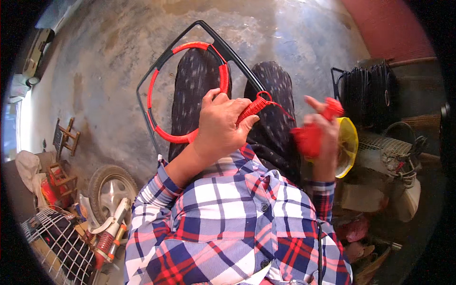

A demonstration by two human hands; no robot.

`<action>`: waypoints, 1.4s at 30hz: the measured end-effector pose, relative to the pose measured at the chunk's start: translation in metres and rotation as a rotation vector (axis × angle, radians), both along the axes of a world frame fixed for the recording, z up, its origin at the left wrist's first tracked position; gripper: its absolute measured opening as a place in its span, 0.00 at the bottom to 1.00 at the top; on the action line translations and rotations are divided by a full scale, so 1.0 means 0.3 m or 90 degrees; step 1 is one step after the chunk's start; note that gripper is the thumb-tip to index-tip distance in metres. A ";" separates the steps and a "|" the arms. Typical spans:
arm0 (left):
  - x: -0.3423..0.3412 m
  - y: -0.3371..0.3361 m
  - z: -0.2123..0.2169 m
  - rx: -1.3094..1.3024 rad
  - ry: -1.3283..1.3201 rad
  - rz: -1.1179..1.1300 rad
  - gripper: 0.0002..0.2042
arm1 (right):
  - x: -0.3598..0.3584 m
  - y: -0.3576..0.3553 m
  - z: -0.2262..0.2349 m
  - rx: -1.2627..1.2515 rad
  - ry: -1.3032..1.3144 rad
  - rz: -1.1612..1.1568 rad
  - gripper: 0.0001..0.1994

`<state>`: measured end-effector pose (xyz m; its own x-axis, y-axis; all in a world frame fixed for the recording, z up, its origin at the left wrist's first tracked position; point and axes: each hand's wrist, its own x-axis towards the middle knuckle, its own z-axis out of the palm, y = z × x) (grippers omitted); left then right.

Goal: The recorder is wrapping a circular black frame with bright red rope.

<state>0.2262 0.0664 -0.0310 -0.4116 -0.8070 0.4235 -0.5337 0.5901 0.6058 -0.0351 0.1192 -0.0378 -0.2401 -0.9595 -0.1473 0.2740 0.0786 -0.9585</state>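
Across my lap rests a black metal frame with a ring inside it. Red cord is wound round the ring in several stretches, with bare black parts between. My left hand is closed round a tightly wrapped red section at the frame's near right end, where a loose red loop sticks up. Off to the right, my right hand grips a bundle of red cord, apart from the frame and smeared by motion. A thin red end trails from the loop toward it; whether they join cannot be seen.
A yellow-rimmed basin stands beside my right hand. Stacked black frames and a wire mesh roll lie farther right. At left are a wheel, a small wooden stool and a white wire rack.
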 end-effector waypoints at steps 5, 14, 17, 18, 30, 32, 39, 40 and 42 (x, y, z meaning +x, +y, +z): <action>-0.013 0.006 0.002 0.041 -0.020 -0.005 0.12 | 0.166 -0.074 -0.029 0.013 -0.070 0.241 0.10; -0.022 0.016 -0.001 0.085 -0.018 0.022 0.12 | 0.174 0.010 0.059 -0.024 -0.145 0.131 0.11; -0.028 0.033 -0.009 0.134 0.028 0.017 0.12 | 0.183 0.038 0.044 -0.044 -0.140 0.212 0.13; -0.029 0.023 -0.010 0.135 0.035 0.016 0.12 | 0.179 0.033 0.036 -0.061 -0.196 0.156 0.12; 0.025 -0.059 -0.105 0.553 0.462 0.127 0.20 | 0.208 -0.079 -0.072 0.138 -0.140 0.059 0.11; 0.029 -0.066 -0.107 0.554 0.455 0.136 0.20 | 0.211 -0.075 -0.074 0.147 -0.175 -0.007 0.10; 0.054 -0.140 -0.099 0.850 0.479 0.009 0.13 | 0.221 -0.041 -0.046 0.179 -0.136 0.025 0.08; 0.047 -0.150 -0.105 0.850 0.482 0.011 0.13 | 0.233 -0.035 -0.051 0.181 -0.133 0.028 0.08; 0.034 -0.164 -0.116 0.882 0.478 -0.023 0.11 | 0.263 -0.021 -0.067 0.188 -0.147 0.083 0.08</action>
<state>0.2363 0.0173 -0.0660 -0.4826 -0.7206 -0.4978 0.1272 -0.6200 0.7742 0.0438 0.1128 -0.0579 -0.0472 -0.8882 -0.4569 0.4493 0.3897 -0.8039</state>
